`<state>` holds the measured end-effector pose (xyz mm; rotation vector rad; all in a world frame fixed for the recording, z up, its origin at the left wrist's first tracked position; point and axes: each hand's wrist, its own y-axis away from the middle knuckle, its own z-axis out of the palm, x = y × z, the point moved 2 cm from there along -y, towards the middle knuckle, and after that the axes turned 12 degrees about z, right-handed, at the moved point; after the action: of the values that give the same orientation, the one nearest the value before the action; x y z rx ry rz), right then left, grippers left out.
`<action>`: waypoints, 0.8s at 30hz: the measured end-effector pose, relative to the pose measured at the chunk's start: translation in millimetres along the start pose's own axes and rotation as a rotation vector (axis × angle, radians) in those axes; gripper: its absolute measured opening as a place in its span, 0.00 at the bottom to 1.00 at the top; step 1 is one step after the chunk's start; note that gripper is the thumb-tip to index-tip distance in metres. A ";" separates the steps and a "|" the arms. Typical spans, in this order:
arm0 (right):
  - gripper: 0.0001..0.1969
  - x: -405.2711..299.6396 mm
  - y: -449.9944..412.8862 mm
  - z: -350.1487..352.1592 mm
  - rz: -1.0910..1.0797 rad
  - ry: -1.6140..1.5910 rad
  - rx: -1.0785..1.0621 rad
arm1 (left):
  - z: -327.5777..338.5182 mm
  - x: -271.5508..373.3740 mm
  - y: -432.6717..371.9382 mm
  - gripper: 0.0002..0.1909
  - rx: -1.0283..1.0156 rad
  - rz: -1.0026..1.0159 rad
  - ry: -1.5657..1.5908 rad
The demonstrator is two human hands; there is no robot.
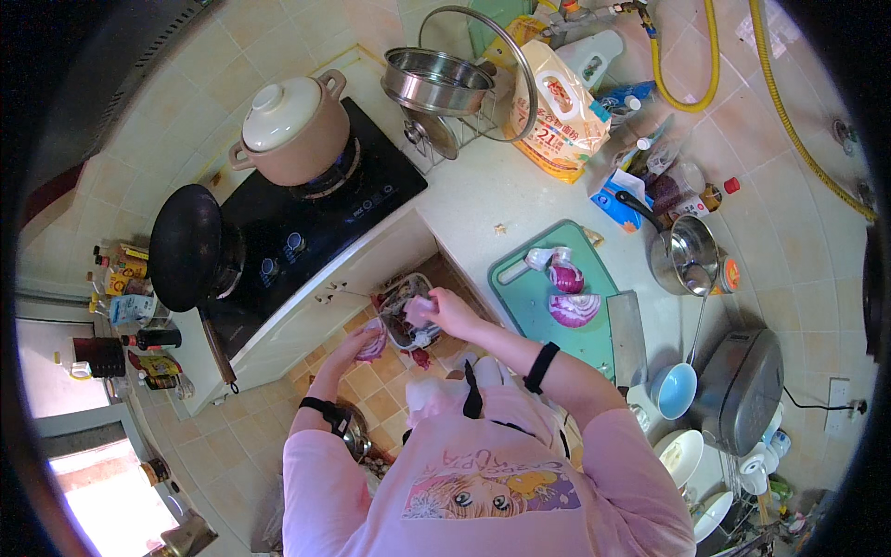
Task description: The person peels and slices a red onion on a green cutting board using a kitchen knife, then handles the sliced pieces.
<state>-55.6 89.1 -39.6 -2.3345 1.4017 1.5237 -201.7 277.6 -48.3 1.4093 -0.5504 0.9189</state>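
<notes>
My left hand [358,344] holds a piece of red onion [373,341] low over the tiled floor. Right of it, my right hand [445,313] pinches a pale pinkish piece [419,310], perhaps onion skin, above an open waste bin [409,285] with scraps inside. Dark red scraps [420,358] lie at the near side of the bin. On the counter, a green cutting board [529,306] carries a halved red onion [575,310], another red onion piece [566,277] and a white-handled tool [525,266]. A cleaver [628,334] rests on the board's right edge.
A gas hob [313,216] holds a lidded clay-coloured pot [299,132] and a black wok [185,247], whose handle juts over the counter's edge. A steel saucepan [686,254], blue bowl [674,391] and flour bag [560,111] stand on the counter. A steel pot [353,428] sits low beside me.
</notes>
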 end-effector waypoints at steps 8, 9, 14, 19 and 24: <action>0.38 45.9 37.4 -144.4 0.099 0.610 0.512 | -31.1 -37.7 27.0 0.19 0.115 -0.089 -0.057; 0.43 60.9 43.5 -156.4 0.217 0.717 0.550 | -31.5 -38.4 28.2 0.19 0.126 -0.090 -0.052; 0.49 119.3 28.5 -161.9 0.369 0.553 0.326 | -38.9 -54.0 27.6 0.20 0.143 -0.181 -0.097; 0.40 133.5 13.3 -171.0 0.379 0.415 0.265 | -37.4 -49.8 20.6 0.18 0.084 -0.178 -0.064; 0.22 158.9 28.3 -206.9 0.389 -0.024 0.273 | -27.3 -36.0 16.8 0.18 0.057 -0.147 -0.018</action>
<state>93.3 -127.0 -37.0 -1.9610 2.0019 1.3152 -240.6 295.1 -70.6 1.4896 -0.4304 0.8102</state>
